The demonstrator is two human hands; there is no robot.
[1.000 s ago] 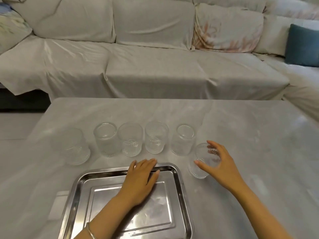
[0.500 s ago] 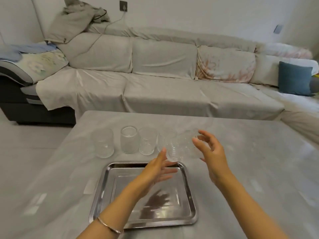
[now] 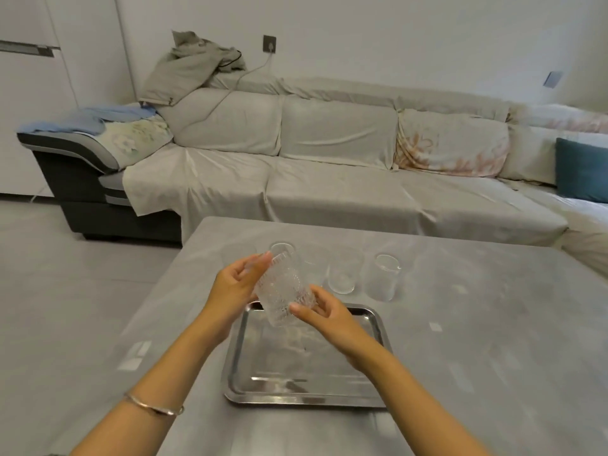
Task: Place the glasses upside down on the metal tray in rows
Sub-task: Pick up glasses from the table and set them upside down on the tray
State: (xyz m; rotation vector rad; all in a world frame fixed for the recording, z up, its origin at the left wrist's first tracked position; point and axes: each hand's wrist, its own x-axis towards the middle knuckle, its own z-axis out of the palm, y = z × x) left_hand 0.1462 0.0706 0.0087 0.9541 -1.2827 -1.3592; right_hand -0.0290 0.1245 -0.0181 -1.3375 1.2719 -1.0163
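Ribbed clear glass (image 3: 285, 296) tilted between left hand (image 3: 235, 284), right hand (image 3: 324, 315), above shiny rectangular metal tray (image 3: 306, 394)

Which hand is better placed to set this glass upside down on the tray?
Probably the right hand: it grips the tilted glass at its lower end, directly over the tray. The left hand only steadies the upper side.

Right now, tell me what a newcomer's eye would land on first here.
Both hands, left hand and right hand, hold a ribbed glass tilted in the air above the far end of the metal tray. Behind it, more clear glasses stand in a row on the grey table.
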